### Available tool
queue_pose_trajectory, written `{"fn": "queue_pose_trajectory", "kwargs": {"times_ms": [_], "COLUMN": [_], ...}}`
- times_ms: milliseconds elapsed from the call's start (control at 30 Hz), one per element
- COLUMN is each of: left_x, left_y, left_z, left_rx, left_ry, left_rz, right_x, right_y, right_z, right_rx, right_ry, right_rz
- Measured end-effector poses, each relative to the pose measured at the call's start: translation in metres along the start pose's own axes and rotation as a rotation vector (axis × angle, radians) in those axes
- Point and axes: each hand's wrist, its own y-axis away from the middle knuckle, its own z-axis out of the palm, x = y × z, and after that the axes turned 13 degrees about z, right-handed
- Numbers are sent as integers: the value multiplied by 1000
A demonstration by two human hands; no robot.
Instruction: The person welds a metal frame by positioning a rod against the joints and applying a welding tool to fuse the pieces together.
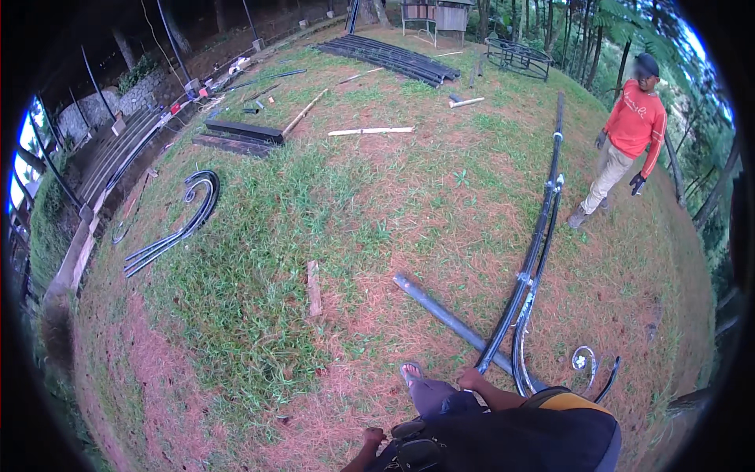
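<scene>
My right hand is closed at the near end of a long black metal pipe, low in front of me. This pipe runs away up the slope and crosses over a thick grey pipe lying on the grass. Beside it, a second black pipe curves down with pale scuffed patches. My left hand is curled near the lower edge, away from the pipes; what it holds, if anything, is hidden. Dark sunglasses hang at my chest. One sandalled foot stands left of the grey pipe.
A person in a red shirt and dark gloves stands at the right. Curled black metal pieces lie at left, with a scroll piece near right. Boards, black beams and stacked lengths lie on the grass.
</scene>
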Motion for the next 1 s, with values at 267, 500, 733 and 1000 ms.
{"fn": "queue_pose_trajectory", "kwargs": {"times_ms": [267, 500, 733, 1000], "left_x": [69, 147, 149, 67], "left_y": [-115, -156, -192, -289], "left_z": [-243, -311, -354, -436], "left_rx": [678, 416, 411, 275], "left_ry": [779, 835, 202, 421], "left_rz": [160, 136, 271, 231], "right_x": [-94, -81, -59, -186], "right_y": [-55, -74, -51, -107], "right_z": [-143, -144, -46, -88], "right_rx": [194, 226, -42, 75], "right_ry": [-266, -353, -333, -407], "right_rz": [139, 250, 458, 384]}}
